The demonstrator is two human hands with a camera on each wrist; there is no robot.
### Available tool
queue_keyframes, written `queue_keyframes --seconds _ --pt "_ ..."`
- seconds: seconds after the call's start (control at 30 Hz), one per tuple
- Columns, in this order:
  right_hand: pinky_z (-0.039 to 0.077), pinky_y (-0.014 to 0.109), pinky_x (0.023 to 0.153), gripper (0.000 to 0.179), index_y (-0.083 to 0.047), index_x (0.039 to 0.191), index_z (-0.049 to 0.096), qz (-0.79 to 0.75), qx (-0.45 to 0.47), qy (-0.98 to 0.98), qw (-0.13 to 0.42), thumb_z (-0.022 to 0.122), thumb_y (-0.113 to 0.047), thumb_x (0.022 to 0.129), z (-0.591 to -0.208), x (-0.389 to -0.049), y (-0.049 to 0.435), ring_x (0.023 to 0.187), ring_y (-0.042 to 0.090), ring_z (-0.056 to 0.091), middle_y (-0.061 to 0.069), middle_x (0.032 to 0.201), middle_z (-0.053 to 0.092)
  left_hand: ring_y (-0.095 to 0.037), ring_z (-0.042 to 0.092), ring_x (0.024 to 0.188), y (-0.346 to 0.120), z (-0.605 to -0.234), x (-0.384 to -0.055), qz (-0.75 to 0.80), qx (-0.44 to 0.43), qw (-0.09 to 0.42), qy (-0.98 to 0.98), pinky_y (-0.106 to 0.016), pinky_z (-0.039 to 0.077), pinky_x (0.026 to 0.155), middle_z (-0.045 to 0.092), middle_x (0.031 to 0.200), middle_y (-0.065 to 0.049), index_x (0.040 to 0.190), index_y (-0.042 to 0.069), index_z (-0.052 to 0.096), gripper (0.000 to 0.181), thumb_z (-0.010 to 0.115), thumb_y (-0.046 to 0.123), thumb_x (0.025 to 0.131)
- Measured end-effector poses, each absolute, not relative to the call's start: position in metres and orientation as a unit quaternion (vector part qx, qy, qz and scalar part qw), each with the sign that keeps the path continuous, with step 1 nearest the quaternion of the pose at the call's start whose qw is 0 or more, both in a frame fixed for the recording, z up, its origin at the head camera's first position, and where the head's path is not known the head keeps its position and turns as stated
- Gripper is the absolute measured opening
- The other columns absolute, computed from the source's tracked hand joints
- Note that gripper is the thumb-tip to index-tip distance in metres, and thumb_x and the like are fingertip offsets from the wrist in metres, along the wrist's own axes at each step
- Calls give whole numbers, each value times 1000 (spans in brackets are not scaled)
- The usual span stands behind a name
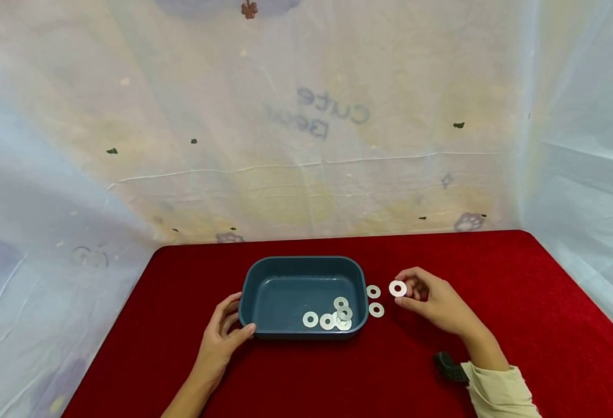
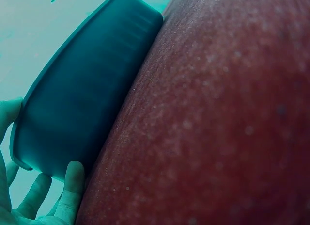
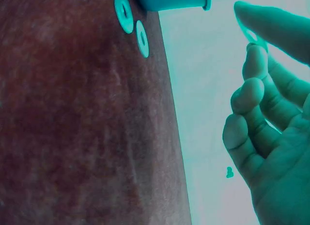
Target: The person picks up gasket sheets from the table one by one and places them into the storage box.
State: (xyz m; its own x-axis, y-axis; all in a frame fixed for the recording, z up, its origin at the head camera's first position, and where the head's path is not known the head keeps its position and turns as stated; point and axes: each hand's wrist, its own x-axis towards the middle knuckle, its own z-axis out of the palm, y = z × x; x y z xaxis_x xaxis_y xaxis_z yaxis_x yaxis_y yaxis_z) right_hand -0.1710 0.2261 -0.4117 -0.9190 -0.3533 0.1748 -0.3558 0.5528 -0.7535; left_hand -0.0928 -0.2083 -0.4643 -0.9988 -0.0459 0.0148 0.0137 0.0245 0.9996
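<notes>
A flat metal washer [image 1: 393,292] is pinched between the thumb and fingers of my right hand [image 1: 437,299], raised over the red cloth to the right of a dark blue plastic tub [image 1: 306,335]. The right wrist view shows this washer [image 3: 251,36] edge-on at the fingertips. My left hand [image 1: 223,331] grips the tub's near left corner, thumb at the front rim and fingers along the left side. Several washers [image 1: 310,319] lie inside the tub, most of them overlapping in its near right corner. Two more, an upper washer [image 1: 378,291] and a lower washer [image 1: 382,310], lie just outside its right wall.
Red cloth [image 1: 306,377] covers the table. Pale printed sheeting [image 1: 306,197] hangs behind it and at both sides. A dark band [image 1: 450,368] is on the right wrist beside a beige sleeve [image 1: 500,389].
</notes>
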Motion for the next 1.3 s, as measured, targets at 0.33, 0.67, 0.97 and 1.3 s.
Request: queue_keyframes --seconds 0.33,0.67,0.97,1.3 --pt "47 21 69 33 -21 113 62 406 196 -892 40 80 -20 85 -405 -169 224 78 10 53 -3 88 58 -14 54 120 -209 -465 -93 -702 12 22 -712 -27 58 79 40 143 -5 150 22 37 69 69 4 91" --pt "46 21 68 34 -22 113 61 410 198 -889 44 80 -19 85 -400 -166 222 78 10 53 -3 88 57 -16 54 120 -209 -466 -94 -701 11 23 -712 -27 58 79 41 143 -6 149 22 38 68 69 4 92" --pt "46 21 66 32 -20 111 63 420 212 -881 50 81 -19 84 -402 -165 217 75 10 53 -2 85 58 -17 54 120 -208 -465 -93 -706 13 23 -707 -27 58 79 42 142 -6 150 22 38 69 70 4 91" --pt "47 22 63 33 -21 114 66 426 213 -879 20 81 -22 84 -403 -163 200 71 10 53 -3 83 56 -19 54 121 -209 -467 -93 -703 -2 29 -710 -28 58 78 41 143 -9 150 20 37 69 69 3 91"
